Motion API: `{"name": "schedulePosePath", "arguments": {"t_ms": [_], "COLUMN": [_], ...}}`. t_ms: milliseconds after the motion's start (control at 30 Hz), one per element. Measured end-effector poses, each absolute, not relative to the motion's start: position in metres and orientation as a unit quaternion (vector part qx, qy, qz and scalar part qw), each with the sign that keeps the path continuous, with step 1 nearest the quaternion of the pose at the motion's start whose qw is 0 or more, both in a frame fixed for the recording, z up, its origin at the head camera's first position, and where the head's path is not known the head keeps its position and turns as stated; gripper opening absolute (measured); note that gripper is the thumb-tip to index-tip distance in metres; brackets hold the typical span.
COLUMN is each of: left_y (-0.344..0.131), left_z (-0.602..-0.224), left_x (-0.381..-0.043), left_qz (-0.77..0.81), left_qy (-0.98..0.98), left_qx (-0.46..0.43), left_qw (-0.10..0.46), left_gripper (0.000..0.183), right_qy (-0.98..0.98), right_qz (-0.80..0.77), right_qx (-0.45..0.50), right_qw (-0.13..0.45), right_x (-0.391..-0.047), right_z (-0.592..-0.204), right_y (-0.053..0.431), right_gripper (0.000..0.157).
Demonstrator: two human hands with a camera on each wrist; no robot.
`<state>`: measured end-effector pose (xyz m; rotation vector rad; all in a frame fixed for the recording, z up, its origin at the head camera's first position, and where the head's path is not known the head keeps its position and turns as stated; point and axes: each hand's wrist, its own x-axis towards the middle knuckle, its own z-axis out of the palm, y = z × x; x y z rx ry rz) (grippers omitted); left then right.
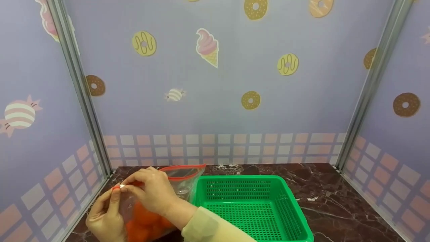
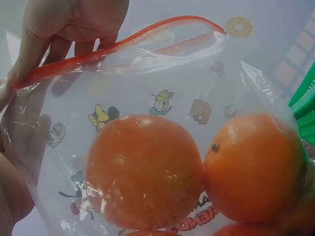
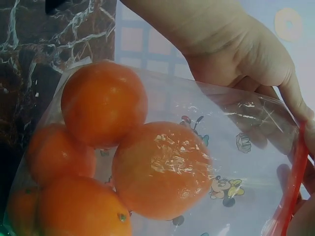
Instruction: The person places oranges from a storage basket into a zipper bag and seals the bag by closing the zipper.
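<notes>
A clear zip bag (image 1: 188, 188) with a red-orange zip strip and printed cartoon figures holds several oranges (image 2: 145, 172). At the bag's left top corner, my left hand (image 1: 106, 216) pinches the strip between thumb and fingers. My right hand (image 1: 155, 190) pinches the same corner from the other side, its thumb and index finger at a small white piece (image 1: 122, 186) on the strip. Toward the right, the bag's mouth gapes in a loop. In the right wrist view the oranges (image 3: 160, 169) lie bunched low in the bag, away from the strip.
A green perforated plastic basket (image 1: 242, 177) stands right of the bag, close beside it, with nothing inside. Both rest on a dark red marbled tabletop (image 1: 339, 205). Patterned wall panels (image 1: 218, 111) with metal corner posts enclose the table at the back and sides.
</notes>
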<state>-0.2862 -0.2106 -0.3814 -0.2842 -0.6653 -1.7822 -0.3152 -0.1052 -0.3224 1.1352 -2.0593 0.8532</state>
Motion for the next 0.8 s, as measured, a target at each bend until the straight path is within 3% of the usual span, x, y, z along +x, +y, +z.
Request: {"name": "schedulePosePath", "arguments": {"t_ms": [800], "left_y": [-0.215], "left_z": [-0.385], "left_x": [-0.291], "left_qz": [-0.751], "left_qy": [-0.273], "left_qx": [-0.059], "left_qw": [0.598], "left_gripper": [0.017], "right_qy": [-0.775], "right_qz": [0.333], "right_qx": [0.434], "right_qw": [0.316], "right_x": [-0.327], "right_z": [-0.330], "right_y": [-0.097], "right_gripper": [0.020]}}
